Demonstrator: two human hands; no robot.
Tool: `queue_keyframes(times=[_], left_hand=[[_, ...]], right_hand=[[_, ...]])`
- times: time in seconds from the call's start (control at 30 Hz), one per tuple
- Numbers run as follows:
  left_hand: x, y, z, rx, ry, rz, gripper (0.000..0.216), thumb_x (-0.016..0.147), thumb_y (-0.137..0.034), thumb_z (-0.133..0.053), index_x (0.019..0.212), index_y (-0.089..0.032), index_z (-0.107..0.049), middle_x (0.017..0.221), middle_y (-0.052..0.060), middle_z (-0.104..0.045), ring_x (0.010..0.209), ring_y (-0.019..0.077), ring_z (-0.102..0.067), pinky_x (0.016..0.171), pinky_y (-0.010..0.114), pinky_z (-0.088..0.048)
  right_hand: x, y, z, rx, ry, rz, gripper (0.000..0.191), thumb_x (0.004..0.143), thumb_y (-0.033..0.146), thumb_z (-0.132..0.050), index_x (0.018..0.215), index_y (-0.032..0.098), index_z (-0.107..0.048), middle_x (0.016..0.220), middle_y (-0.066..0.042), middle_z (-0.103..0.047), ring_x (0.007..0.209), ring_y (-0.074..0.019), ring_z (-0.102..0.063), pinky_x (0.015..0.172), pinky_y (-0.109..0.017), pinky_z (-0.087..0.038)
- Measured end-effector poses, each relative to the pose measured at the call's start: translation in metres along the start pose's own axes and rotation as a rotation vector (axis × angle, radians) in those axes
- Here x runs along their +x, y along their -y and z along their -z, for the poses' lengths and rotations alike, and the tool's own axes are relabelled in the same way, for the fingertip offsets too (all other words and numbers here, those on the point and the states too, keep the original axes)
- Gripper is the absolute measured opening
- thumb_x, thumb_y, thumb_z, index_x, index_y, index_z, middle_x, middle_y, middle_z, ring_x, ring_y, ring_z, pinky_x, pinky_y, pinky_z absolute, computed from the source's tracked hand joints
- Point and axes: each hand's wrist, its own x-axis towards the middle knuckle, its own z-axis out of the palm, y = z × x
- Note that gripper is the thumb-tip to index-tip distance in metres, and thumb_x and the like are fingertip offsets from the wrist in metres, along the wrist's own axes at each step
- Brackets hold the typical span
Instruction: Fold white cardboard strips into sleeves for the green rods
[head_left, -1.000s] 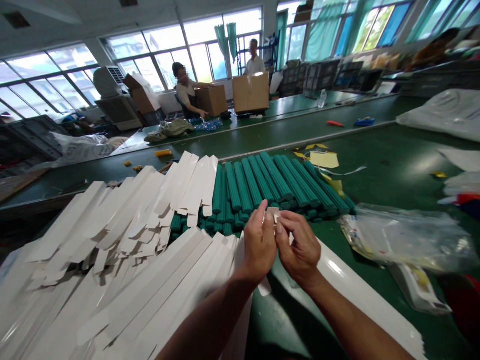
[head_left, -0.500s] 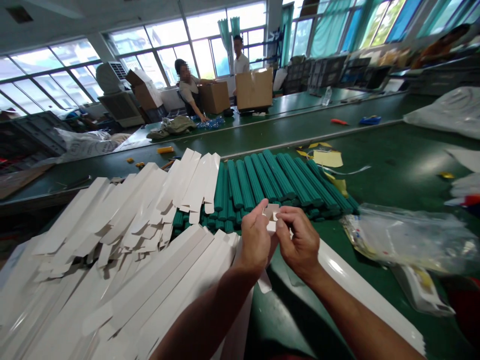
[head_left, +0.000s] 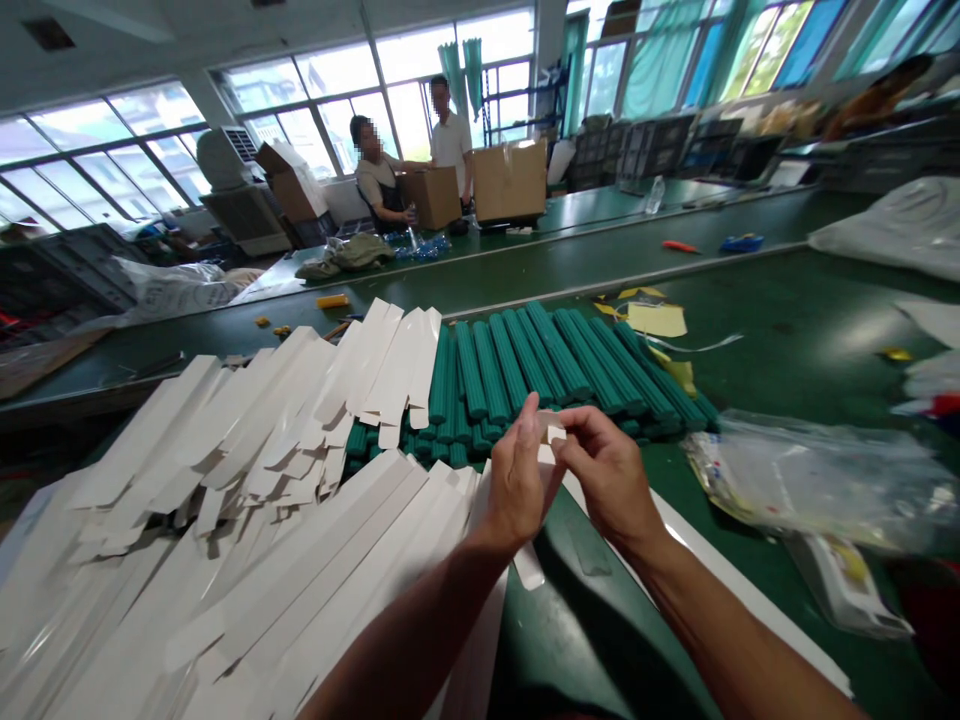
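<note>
My left hand [head_left: 517, 480] and my right hand [head_left: 611, 475] meet at the centre, both pinching the end flap of a long white cardboard sleeve [head_left: 551, 432]. The rest of that sleeve [head_left: 720, 575] runs back along my right forearm to the lower right. Just beyond my fingers lies a stack of ribbed green rods [head_left: 547, 370]. A large heap of flat white sleeves [head_left: 247, 500] spreads out to the left of my left hand.
The green table [head_left: 795, 330] carries a clear plastic bag [head_left: 817, 475] on the right and yellow paper scraps [head_left: 656, 320] behind the rods. Two people stand by cardboard boxes [head_left: 510, 180] at the far table, under the windows.
My hands have lifted slightly with the flap and my right fingers have shifted on it. The standing person at the back has walked left toward the seated one.
</note>
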Motion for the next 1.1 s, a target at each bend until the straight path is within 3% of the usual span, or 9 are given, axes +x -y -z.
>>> queue_keyframes(times=[0.17, 0.27, 0.37, 0.5, 0.67, 0.73, 0.83, 0.97, 1.1], left_hand=[[0.002, 0.008, 0.004, -0.163, 0.082, 0.029, 0.047, 0.094, -0.031, -0.046, 0.138, -0.016, -0.053, 0.144, 0.008, -0.054, 0.134, 0.0229, -0.048, 0.114, 0.036, -0.033], [0.004, 0.007, 0.0, -0.163, 0.042, 0.117, 0.049, 0.087, -0.023, -0.05, 0.135, -0.016, -0.056, 0.137, 0.008, -0.06, 0.128, 0.0237, -0.051, 0.106, 0.034, -0.038], [0.005, 0.002, -0.007, -0.086, -0.068, 0.149, 0.026, 0.081, -0.021, -0.049, 0.1, -0.017, -0.067, 0.098, 0.005, -0.069, 0.095, 0.02, -0.061, 0.082, 0.029, -0.046], [0.004, 0.002, -0.013, 0.008, -0.199, 0.076, 0.012, 0.082, -0.021, -0.047, 0.073, -0.02, -0.056, 0.071, 0.0, -0.056, 0.073, 0.0166, -0.053, 0.067, 0.027, -0.042], [-0.004, 0.023, -0.006, -0.061, -0.207, -0.032, 0.038, 0.097, -0.047, -0.034, 0.107, -0.018, -0.056, 0.089, 0.005, -0.061, 0.078, 0.017, -0.059, 0.072, 0.028, -0.046], [-0.009, 0.031, -0.003, -0.015, -0.092, -0.12, 0.052, 0.091, -0.053, -0.051, 0.129, -0.018, -0.044, 0.1, 0.007, -0.063, 0.085, 0.0186, -0.062, 0.077, 0.03, -0.048], [-0.015, 0.036, -0.002, 0.101, -0.017, -0.155, 0.096, 0.067, -0.042, -0.082, 0.142, -0.018, -0.026, 0.111, 0.009, -0.063, 0.098, 0.0233, -0.064, 0.087, 0.035, -0.049], [-0.018, 0.035, -0.008, 0.162, -0.059, -0.139, 0.097, 0.063, -0.029, -0.083, 0.141, -0.018, -0.025, 0.113, 0.01, -0.062, 0.106, 0.0251, -0.064, 0.095, 0.039, -0.049], [-0.02, 0.037, -0.012, 0.161, -0.061, -0.133, 0.095, 0.066, -0.028, -0.081, 0.142, -0.021, -0.026, 0.115, 0.011, -0.062, 0.105, 0.0256, -0.065, 0.094, 0.039, -0.051]], right_hand=[[0.012, 0.012, 0.007, 0.172, 0.095, -0.213, 0.019, 0.065, 0.026, -0.073, 0.073, 0.016, -0.059, 0.068, 0.002, -0.056, 0.059, -0.01, -0.046, 0.053, -0.022, -0.036], [0.015, 0.017, 0.008, 0.124, 0.16, -0.213, 0.021, 0.066, 0.029, -0.072, 0.07, 0.016, -0.056, 0.062, 0.004, -0.052, 0.055, -0.009, -0.042, 0.051, -0.022, -0.033], [0.013, 0.017, 0.004, 0.016, 0.18, -0.086, 0.015, 0.07, 0.027, -0.068, 0.073, 0.018, -0.057, 0.061, 0.005, -0.05, 0.055, -0.009, -0.041, 0.051, -0.022, -0.031], [0.008, 0.01, 0.003, -0.198, 0.08, 0.222, 0.007, 0.077, 0.019, -0.059, 0.073, 0.019, -0.064, 0.075, -0.001, -0.058, 0.07, -0.014, -0.053, 0.063, -0.026, -0.042], [0.013, 0.008, 0.019, -0.282, 0.217, 0.387, 0.015, 0.085, 0.024, -0.058, 0.084, 0.02, -0.072, 0.087, -0.005, -0.062, 0.08, -0.0172, -0.059, 0.066, -0.029, -0.048], [0.02, 0.015, 0.028, -0.322, 0.343, 0.379, 0.02, 0.091, 0.028, -0.055, 0.087, 0.02, -0.072, 0.087, -0.005, -0.062, 0.078, -0.0158, -0.059, 0.065, -0.028, -0.048], [0.033, 0.03, 0.038, -0.436, 0.587, 0.359, 0.018, 0.091, 0.031, -0.058, 0.095, 0.021, -0.073, 0.087, -0.004, -0.061, 0.079, -0.0148, -0.058, 0.07, -0.027, -0.049], [0.052, 0.047, 0.041, -0.433, 0.902, 0.13, 0.019, 0.085, 0.03, -0.063, 0.101, 0.019, -0.068, 0.08, 0.0, -0.059, 0.067, -0.0107, -0.054, 0.057, -0.02, -0.044], [0.064, 0.054, 0.034, -0.302, 1.055, -0.098, 0.015, 0.079, 0.026, -0.065, 0.09, 0.018, -0.058, 0.071, 0.005, -0.05, 0.057, -0.0073, -0.045, 0.046, -0.016, -0.037]])
